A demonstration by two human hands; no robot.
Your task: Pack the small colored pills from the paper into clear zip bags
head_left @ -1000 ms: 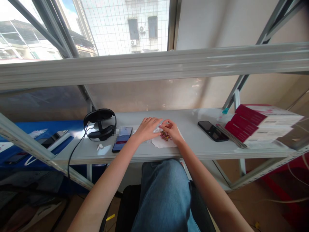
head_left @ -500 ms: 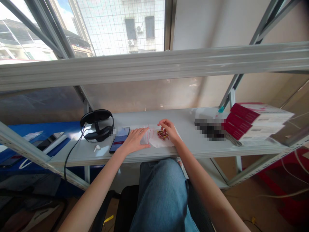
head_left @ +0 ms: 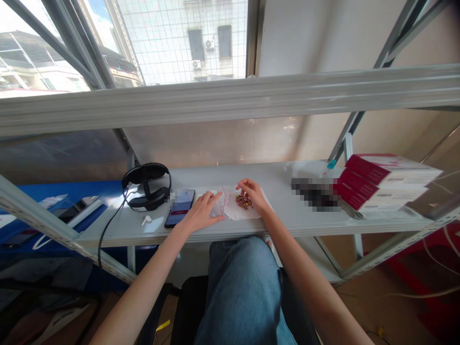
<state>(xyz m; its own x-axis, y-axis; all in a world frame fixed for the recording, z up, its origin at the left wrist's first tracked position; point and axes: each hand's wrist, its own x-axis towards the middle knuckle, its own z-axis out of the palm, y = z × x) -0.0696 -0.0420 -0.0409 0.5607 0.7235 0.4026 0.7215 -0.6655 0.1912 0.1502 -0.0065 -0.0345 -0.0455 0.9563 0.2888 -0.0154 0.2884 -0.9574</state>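
The person sits at a grey metal shelf, both forearms reaching onto it. The left hand lies flat with its fingers spread, pressing down on a small clear bag with a red seal line. The right hand hovers just beside it over a little heap of red and yellow pieces, thumb and forefinger drawn together; whether a piece is actually caught between them cannot be told — the pieces are too small. The heap rests on a white sheet at mid-shelf, directly in front of the person's lap, and the bag overlaps that sheet's left edge. Judged from this layout, the step in hand is picking pieces from the heap while the bag is held still. The next move calls for a fine pinch on a single piece and a short carry leftward to the bag, with the left hand keeping the bag from sliding. To the left lie a phone, a black headset with a cable and a white earbud; to the right — well apart — a stack of red and white boxes.
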